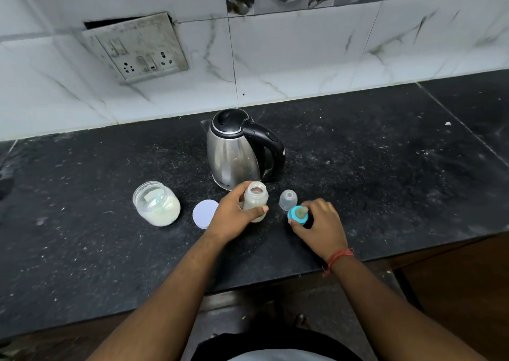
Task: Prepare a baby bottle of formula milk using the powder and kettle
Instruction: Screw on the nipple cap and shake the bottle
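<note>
My left hand (234, 212) is wrapped around an open baby bottle (256, 199) that stands upright on the black counter (110, 236) and holds pale milky liquid. My right hand (321, 223) grips the blue teat ring with its nipple (298, 214) just right of the bottle, low over the counter. The clear dome cap (288, 199) stands between them. Behind the bottle is the steel kettle (237, 151) with its black lid shut and its handle to the right. An open glass jar of white powder (156, 203) with a scoop inside stands to the left.
The jar's white round lid (204, 213) lies flat between the jar and my left hand. A wall socket plate (137, 48) hangs on the tiled wall behind. The counter's front edge runs close to my forearms, and a wooden cabinet lies below at the right.
</note>
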The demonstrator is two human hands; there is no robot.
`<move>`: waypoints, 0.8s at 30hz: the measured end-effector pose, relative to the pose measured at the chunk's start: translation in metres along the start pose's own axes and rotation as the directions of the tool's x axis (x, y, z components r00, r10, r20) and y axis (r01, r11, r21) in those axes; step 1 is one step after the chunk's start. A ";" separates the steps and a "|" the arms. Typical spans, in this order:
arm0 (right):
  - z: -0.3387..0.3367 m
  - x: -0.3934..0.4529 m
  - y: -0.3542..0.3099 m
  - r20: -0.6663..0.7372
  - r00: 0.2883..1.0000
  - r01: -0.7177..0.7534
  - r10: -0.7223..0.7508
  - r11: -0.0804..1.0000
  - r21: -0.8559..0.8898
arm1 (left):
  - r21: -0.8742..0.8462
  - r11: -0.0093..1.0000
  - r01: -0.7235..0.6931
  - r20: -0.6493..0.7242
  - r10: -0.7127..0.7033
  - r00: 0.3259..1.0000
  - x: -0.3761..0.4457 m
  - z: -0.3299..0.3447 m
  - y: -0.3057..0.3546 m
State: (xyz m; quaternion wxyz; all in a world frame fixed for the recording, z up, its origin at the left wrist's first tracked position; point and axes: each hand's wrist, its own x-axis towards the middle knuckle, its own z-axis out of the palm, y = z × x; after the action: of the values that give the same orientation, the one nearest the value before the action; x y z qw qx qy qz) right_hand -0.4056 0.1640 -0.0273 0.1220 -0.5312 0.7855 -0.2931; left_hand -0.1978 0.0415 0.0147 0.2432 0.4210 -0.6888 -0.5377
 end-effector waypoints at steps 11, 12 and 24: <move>-0.073 0.067 -0.130 -0.059 0.950 0.306 -0.306 0.878 0.367 | 0.002 0.997 -0.080 -0.046 0.080 0.996 0.000 -0.030 0.026; -0.076 0.072 -0.138 -0.021 0.942 0.320 -0.335 0.881 0.349 | -0.004 0.997 -0.083 -0.057 0.082 0.995 0.000 -0.033 0.029; -0.065 0.109 -0.201 0.289 0.843 0.469 -0.455 0.883 0.020 | -0.026 0.996 -0.084 -0.200 0.077 0.977 -0.006 -0.075 0.048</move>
State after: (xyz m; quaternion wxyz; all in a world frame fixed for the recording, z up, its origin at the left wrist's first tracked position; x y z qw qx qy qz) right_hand -0.3295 0.0338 0.1563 0.1460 -0.7442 0.6158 -0.2139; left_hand -0.1507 0.0089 0.0835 0.3397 0.4403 -0.6680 -0.4944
